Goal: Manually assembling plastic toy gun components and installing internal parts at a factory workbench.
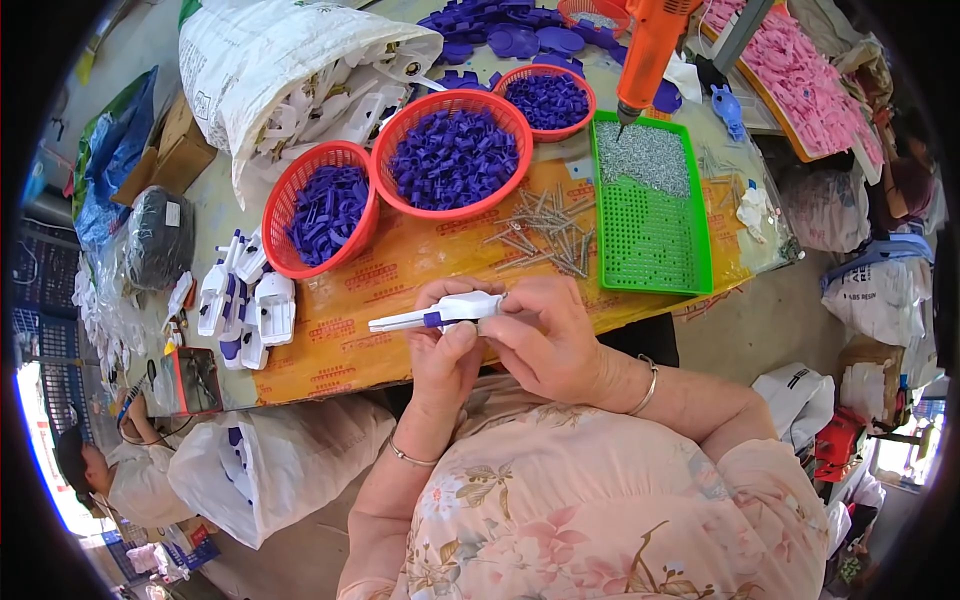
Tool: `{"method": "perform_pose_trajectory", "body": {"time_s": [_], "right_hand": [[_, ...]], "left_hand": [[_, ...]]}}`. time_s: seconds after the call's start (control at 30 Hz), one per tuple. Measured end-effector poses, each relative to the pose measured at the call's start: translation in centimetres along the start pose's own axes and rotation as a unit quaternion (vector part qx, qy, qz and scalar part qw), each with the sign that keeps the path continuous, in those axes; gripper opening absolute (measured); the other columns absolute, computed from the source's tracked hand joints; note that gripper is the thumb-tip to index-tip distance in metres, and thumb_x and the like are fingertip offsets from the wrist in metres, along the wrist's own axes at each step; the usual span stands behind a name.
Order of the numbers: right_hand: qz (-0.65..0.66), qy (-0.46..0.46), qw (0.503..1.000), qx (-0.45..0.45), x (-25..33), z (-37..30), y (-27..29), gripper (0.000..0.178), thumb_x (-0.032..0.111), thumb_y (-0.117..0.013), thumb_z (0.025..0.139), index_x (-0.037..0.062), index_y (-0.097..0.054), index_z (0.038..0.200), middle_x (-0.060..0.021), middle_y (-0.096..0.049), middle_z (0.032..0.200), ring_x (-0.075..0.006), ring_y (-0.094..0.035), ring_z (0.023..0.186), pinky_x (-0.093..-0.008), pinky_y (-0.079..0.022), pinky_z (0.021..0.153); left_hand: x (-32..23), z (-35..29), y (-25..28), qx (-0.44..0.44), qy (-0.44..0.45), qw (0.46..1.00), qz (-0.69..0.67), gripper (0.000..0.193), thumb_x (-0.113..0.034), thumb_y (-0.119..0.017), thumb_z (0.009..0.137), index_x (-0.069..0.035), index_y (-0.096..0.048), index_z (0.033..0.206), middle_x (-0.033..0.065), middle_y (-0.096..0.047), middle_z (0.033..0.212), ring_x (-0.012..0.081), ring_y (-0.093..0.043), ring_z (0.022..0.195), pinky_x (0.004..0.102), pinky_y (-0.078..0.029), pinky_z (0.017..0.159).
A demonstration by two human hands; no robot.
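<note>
A white plastic housing [466, 306] with a long narrow end and a small purple insert is held level above the near edge of the table. My left hand [442, 352] is closed around its middle, the thumb against the near side. The fingers of my right hand [548, 335] pinch the thick right end, where they hide part of it. Whether a smaller part sits between those fingertips cannot be seen. Just beyond my hands, long screws [545, 232] lie loose on the orange table cover [400, 310].
Red baskets of purple parts [455, 160] stand behind my hands. A green tray [655, 235] holds small metal pieces, under an orange power screwdriver [650, 50]. White-and-purple assemblies [240, 300] lie left, near a white sack [290, 80]. Another person [140, 480] sits at lower left.
</note>
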State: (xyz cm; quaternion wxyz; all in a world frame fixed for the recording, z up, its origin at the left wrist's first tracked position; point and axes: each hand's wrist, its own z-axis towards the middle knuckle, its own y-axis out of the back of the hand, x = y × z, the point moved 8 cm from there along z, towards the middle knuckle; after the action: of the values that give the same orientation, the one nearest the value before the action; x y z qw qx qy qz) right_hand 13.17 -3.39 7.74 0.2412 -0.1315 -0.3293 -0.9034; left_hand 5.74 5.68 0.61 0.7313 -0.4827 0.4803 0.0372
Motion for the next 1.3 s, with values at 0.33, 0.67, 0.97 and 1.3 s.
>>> {"method": "perform_pose_trajectory", "body": {"time_s": [0.33, 0.67, 0.97, 1.3], "right_hand": [[0.05, 0.01, 0.999, 0.006, -0.3, -0.1, 0.2, 0.04, -0.001, -0.069, 0.066, 0.0083, -0.059, 0.104, -0.0089, -0.049, 0.097, -0.0251, -0.05, 0.084, -0.0346, -0.042, 0.072], [-0.141, 0.04, 0.989, 0.027, 1.4, -0.2, -0.4, 0.036, 0.016, -0.061, 0.071, 0.0016, -0.055, 0.103, -0.0089, -0.051, 0.099, -0.026, -0.053, 0.094, -0.0369, -0.04, 0.073], [0.016, -0.064, 0.998, 0.002, -1.2, 0.1, 0.5, 0.042, 0.013, -0.07, 0.069, 0.0054, -0.055, 0.107, -0.0097, -0.052, 0.104, -0.0262, -0.053, 0.092, -0.039, -0.039, 0.077], [0.068, -0.062, 0.996, 0.013, -2.6, -0.3, 0.2, 0.043, 0.01, -0.072, 0.069, 0.0022, -0.055, 0.108, -0.0098, -0.057, 0.093, -0.027, -0.055, 0.083, -0.0383, -0.041, 0.072]], "left_hand": [[0.1, -0.1, 0.2, -0.01, 0.012, 1.0, 0.005, 0.046, -0.021, -0.075, 0.073, -0.003, -0.049, 0.107, 0.013, -0.054, 0.108, 0.0261, -0.054, 0.105, 0.0409, -0.042, 0.095], [-0.4, 0.0, 0.3, -0.002, -0.033, 0.999, 0.04, 0.044, -0.015, -0.074, 0.073, -0.003, -0.049, 0.108, 0.0151, -0.055, 0.11, 0.0272, -0.053, 0.107, 0.0409, -0.042, 0.095], [-0.1, -0.1, 0.6, -0.024, 0.022, 0.999, -0.009, 0.044, -0.023, -0.072, 0.075, -0.004, -0.049, 0.108, 0.0135, -0.055, 0.11, 0.0239, -0.055, 0.103, 0.0392, -0.046, 0.089], [1.7, -0.3, 0.9, -0.015, 0.117, 0.986, -0.121, 0.033, -0.027, -0.063, 0.084, -0.008, -0.05, 0.107, 0.0092, -0.058, 0.104, 0.0229, -0.056, 0.099, 0.0412, -0.049, 0.084]]}}
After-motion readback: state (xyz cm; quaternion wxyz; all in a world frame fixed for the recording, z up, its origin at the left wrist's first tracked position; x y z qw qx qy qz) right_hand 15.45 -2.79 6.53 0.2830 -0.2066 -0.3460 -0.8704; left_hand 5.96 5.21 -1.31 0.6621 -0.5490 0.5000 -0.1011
